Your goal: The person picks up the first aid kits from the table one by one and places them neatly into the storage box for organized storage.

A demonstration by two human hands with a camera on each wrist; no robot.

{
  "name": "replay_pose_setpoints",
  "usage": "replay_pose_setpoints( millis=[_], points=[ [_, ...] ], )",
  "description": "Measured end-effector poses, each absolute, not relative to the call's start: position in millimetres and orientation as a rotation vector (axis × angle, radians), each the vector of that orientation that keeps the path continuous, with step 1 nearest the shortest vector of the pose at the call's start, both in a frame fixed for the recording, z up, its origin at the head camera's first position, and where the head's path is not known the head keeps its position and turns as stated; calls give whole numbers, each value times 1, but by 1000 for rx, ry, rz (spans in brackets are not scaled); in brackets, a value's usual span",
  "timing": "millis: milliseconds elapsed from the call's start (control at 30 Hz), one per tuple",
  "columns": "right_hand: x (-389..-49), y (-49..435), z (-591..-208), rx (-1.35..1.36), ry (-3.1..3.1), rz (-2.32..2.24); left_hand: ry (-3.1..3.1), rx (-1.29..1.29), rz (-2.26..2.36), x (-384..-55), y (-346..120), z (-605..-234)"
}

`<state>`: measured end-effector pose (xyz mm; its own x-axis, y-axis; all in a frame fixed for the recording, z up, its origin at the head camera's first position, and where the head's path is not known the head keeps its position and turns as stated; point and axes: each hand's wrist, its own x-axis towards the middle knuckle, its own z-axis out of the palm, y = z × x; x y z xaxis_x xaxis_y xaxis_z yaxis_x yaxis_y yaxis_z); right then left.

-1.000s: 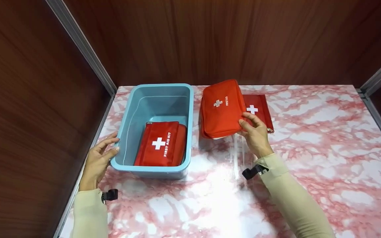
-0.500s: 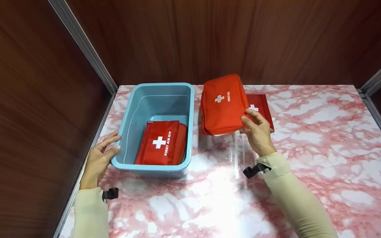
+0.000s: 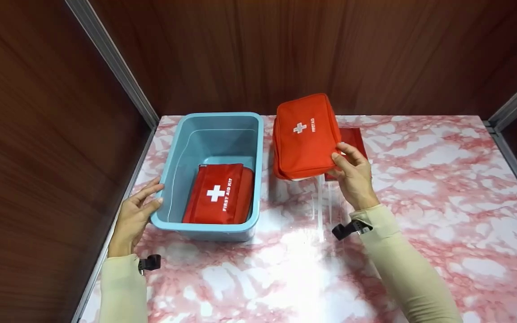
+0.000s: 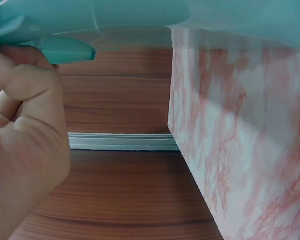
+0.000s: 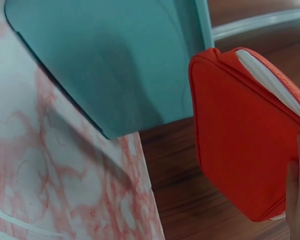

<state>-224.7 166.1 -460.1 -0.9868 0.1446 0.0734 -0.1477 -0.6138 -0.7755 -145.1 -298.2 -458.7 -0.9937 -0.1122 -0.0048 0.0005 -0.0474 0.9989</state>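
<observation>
A light-blue plastic bin [image 3: 216,228] stands at the left of the table. My left hand [image 3: 133,220] grips its left rim, thumb and fingers at the edge; the left wrist view shows the fingers bent round the rim. Inside the bin lies a red first aid pouch [image 3: 200,197] lettered FIRST AID KIT, partly covering another red item [image 3: 247,193]. My right hand [image 3: 356,179] pinches the lower right corner of an orange-red zippered first aid bag [image 3: 305,143], raised and tilted right of the bin. In the right wrist view the bag's white zip edge [image 5: 275,85] shows.
Behind the raised bag a flat dark-red pouch [image 3: 352,137] lies on the pink-and-white marbled table [image 3: 442,202], mostly hidden. Brown wood panels [image 3: 330,54] rise at the back and both sides, with metal strips [image 3: 119,67] at the corners.
My right hand has moved the first aid bag up, away from me and slightly right, covering more of the dark-red pouch. My left hand stays on the bin's rim.
</observation>
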Motion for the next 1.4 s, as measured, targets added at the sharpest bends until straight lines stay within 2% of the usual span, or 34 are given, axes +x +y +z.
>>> replay_pose_setpoints(
  millis=[1400],
  points=[
    [-210, 150, -422, 92, -1199, 2747, -2148, 139, -2240, -145, -302, -459]
  ],
)
